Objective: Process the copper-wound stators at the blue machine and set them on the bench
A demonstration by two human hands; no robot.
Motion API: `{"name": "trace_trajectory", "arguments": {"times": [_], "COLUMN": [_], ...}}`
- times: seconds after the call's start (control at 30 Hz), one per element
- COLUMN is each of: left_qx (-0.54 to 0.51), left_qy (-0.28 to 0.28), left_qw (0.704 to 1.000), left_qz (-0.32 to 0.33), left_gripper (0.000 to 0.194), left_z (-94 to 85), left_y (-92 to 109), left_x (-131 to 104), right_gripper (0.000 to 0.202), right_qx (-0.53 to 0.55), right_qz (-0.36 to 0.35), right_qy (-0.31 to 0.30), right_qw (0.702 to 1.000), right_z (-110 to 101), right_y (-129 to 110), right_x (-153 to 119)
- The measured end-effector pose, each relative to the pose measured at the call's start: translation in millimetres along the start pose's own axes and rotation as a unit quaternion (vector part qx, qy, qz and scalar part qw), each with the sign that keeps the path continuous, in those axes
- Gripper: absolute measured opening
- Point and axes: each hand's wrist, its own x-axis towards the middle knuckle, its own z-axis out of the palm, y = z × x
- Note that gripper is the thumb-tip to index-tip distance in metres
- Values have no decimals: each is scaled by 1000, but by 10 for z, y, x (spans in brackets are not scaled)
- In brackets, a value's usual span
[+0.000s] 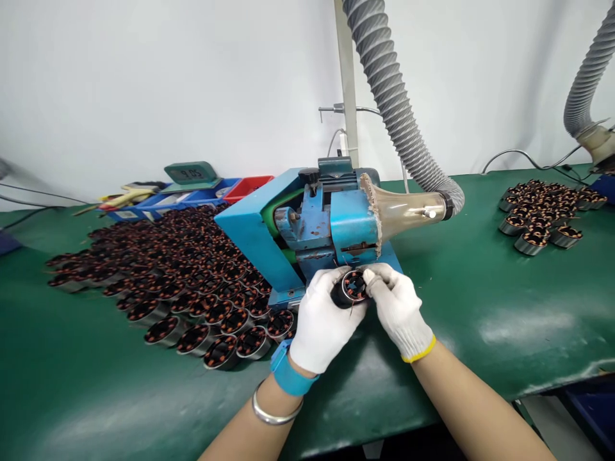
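A motor stator point(354, 287), a dark ring with copper windings and loose wire ends, is held just in front of the blue machine point(354, 221). My left hand point(323, 317), in a white glove, wraps round its left side. With thumb and fingers my right hand point(396, 301), gloved in white with a yellow cuff edge, pinches at the stator's right rim. Fine wires stick up from the stator toward the slot at the machine's lower front. What exactly the right fingertips grip is too small to make out.
Many more stators point(192, 282) stand packed together left of the machine, and a smaller group point(542, 214) sits at the right. Behind are blue bins point(173, 202), a red bin point(247, 187) and a digital display point(191, 173). A grey hose point(394, 89) joins the machine's clear funnel point(403, 214).
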Motion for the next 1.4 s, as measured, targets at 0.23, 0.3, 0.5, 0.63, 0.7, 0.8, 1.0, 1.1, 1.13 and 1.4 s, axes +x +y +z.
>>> {"name": "trace_trajectory", "arguments": {"times": [0.23,0.3,0.5,0.63,0.7,0.8,1.0,1.1,1.13,1.4], "left_qx": [34,32,3,-36,-35,-50,-110,-92,-85,-44], "left_qy": [-7,-5,-28,-56,-60,-58,-61,-57,-58,7], "left_qw": [996,997,999,997,997,994,982,984,985,992], "left_qz": [80,71,19,-32,-35,-77,-142,-143,-141,-116], "left_gripper": [40,40,43,41,40,41,36,30,28,41], "left_z": [40,41,48,49,38,22,-9,-17,-15,47], "left_y": [-3,-2,-3,3,19,68,210,254,256,75], "left_x": [-38,-37,3,93,150,226,336,375,378,123], "right_gripper": [28,28,35,39,45,40,25,24,24,46], "right_qx": [177,124,110,-56,-77,-60,-71,-93,-98,-12], "right_qz": [81,75,72,67,32,-7,-3,17,18,8], "right_qy": [82,54,57,-46,-51,-34,-18,-10,-8,-49], "right_qw": [977,988,990,995,995,998,997,995,995,999], "right_z": [-114,-95,-101,-80,-36,21,60,68,67,54], "right_y": [24,31,-21,-64,-60,-63,-202,-254,-256,-54], "right_x": [143,116,79,30,11,25,109,134,137,13]}}
